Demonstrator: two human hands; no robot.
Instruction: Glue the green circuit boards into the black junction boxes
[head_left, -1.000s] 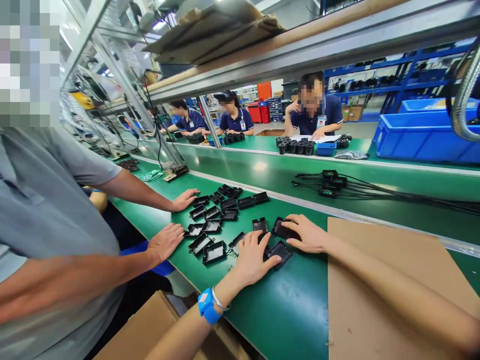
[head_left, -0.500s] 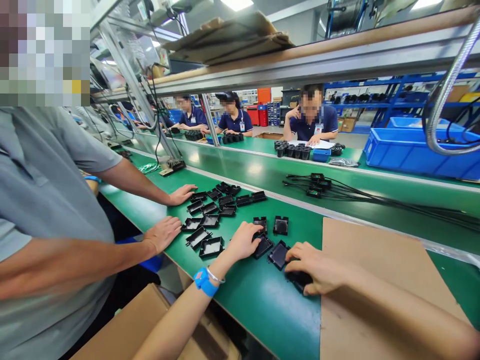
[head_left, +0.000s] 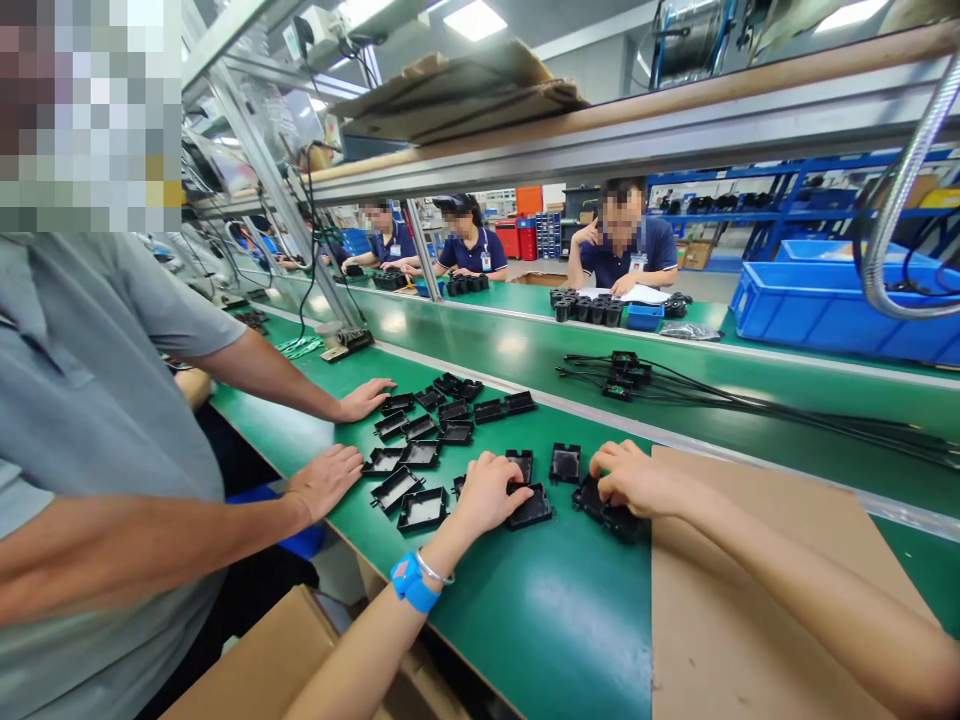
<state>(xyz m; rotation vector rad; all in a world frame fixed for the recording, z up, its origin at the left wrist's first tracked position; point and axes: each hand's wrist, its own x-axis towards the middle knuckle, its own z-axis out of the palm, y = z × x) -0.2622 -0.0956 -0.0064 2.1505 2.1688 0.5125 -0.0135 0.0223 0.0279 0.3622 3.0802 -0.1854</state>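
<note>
since a moment ago our right hand [head_left: 630,478] moved up the tabletop [head_left: 570,620]; its grip curls tight on a black shell [head_left: 609,518] by the cardboard [head_left: 750,580]. our left hand [head_left: 487,492] lies flat, fingers spread, on a second shell [head_left: 534,510], maybe to keep it still.

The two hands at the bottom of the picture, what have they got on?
No gloves, and no sleeves in view: both arms are bare right up to the edge of the picture. The left hand has a bright blue wristband on its wrist, with a thin silver metal bangle beside it. The right hand and its wrist wear nothing.
</note>
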